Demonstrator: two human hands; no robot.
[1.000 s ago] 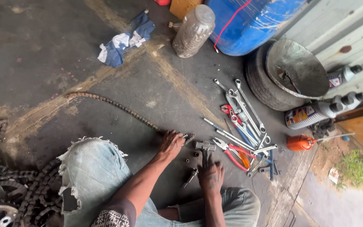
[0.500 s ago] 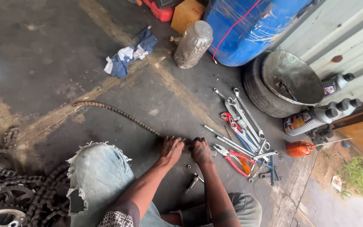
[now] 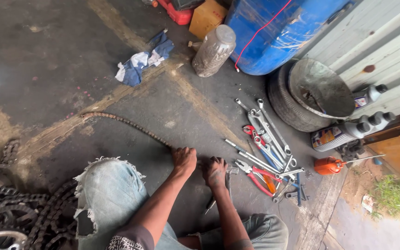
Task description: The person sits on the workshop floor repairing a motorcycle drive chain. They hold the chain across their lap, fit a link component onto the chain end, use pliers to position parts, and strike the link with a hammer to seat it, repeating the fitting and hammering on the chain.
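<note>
A long rusty drive chain (image 3: 116, 119) lies across the dark concrete floor and ends under my left hand (image 3: 184, 159). That hand's fingers are curled down over the chain's end. My right hand (image 3: 215, 171) sits just to the right of it, knuckles up, fingers closed at the same spot. What lies under the fingers is hidden. A small metal tool (image 3: 230, 170) rests against my right hand, and another thin tool (image 3: 210, 204) lies below my wrist. My knee in torn jeans (image 3: 109, 194) is at the lower left.
Wrenches and red-handled pliers (image 3: 265, 153) are spread to the right of my hands. Beyond them are an orange oil can (image 3: 327, 165), oil bottles (image 3: 343, 134), a tyre holding a metal basin (image 3: 320, 90), a blue drum (image 3: 274, 32), a rag (image 3: 140, 60) and heaped chains (image 3: 10, 213).
My right hand has moved up and left to sit beside my left hand at the chain's end. The view has shifted slightly.
</note>
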